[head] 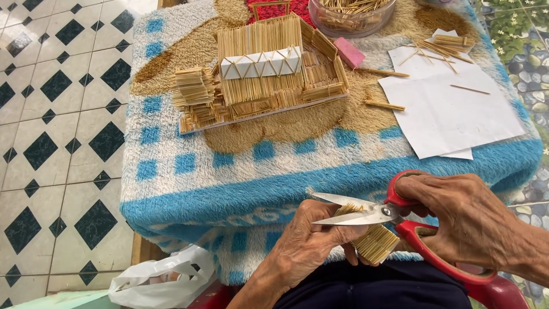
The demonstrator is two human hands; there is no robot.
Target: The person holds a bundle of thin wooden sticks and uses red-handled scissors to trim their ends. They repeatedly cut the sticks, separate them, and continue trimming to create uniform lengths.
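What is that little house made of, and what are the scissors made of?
The little house looks built from thin, pale wooden sticks, matte and straw-coloured, laid side by side, with a white card-like strip across the front. The scissors have shiny grey blades, likely steel, and smooth glossy red handles, probably plastic.

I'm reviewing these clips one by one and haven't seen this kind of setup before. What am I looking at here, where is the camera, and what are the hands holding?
There is no machine: a person works with two bare hands, filmed by a camera worn on the head, looking down. The right hand works red-handled scissors, blades open. The left hand holds a panel of thin sticks at the blades. Ahead, a blue and white towel covers the table. On it stand a small house model of sticks, white paper sheets, loose sticks, a pink eraser-like block and a clear tub of sticks.
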